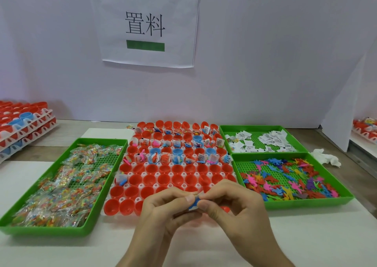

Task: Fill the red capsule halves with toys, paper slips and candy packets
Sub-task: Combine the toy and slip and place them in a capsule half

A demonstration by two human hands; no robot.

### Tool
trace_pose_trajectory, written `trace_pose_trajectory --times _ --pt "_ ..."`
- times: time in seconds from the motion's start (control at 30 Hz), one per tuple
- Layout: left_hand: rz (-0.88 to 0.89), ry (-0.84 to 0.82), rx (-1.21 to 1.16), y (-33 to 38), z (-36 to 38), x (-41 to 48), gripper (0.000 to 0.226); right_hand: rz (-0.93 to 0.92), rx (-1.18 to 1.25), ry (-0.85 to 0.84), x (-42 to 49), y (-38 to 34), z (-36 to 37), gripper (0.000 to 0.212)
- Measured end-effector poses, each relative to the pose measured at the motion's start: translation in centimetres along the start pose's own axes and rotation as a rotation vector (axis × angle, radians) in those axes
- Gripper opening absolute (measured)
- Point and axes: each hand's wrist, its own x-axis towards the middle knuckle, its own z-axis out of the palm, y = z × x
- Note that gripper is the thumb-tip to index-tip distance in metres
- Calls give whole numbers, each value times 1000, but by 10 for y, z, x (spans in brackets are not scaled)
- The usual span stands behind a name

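A white rack [157, 174] of red capsule halves [151, 169] lies in the middle of the table. Its far rows hold toys, slips and packets; the near rows are empty cups. One filled cup [121, 179] sits at the left end of a near row. Over the rack's near edge, my left hand [163, 209] and my right hand [230, 203] meet, both pinching a small blue toy [194, 202] with something pale against it between thumbs and forefingers.
A green tray of candy packets [61, 187] lies left of the rack. On the right, one green tray holds paper slips [263, 140] and a nearer one holds coloured toys [289, 177]. Stacked capsule racks [22, 121] stand far left. A crumpled tissue [326, 157] lies far right.
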Motion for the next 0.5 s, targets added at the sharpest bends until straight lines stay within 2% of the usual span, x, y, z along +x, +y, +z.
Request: trace_pose_trajectory --times 0.1,0.17,0.23,0.3,0.4,0.43,0.5 --pt "71 -21 145 2 3 -2 30 25 -32 17 2 4 -1 12" --pt "128 -23 251 14 11 -7 35 58 31 31 2 5 -3 9" --pt "193 -43 275 25 20 -13 36 94 60 53 2 3 -4 22" --pt "242 -40 257 36 27 -18 27 115 80 45 3 2 -5 33" --pt "261 -7 229 44 29 -23 23 154 110 12 6 4 -6 47" --pt "264 -6 215 45 30 -24 22 163 113 -9 7 3 -6 50" --pt "270 -2 216 48 31 -26 18 128 111 -44 9 1 -6 43"
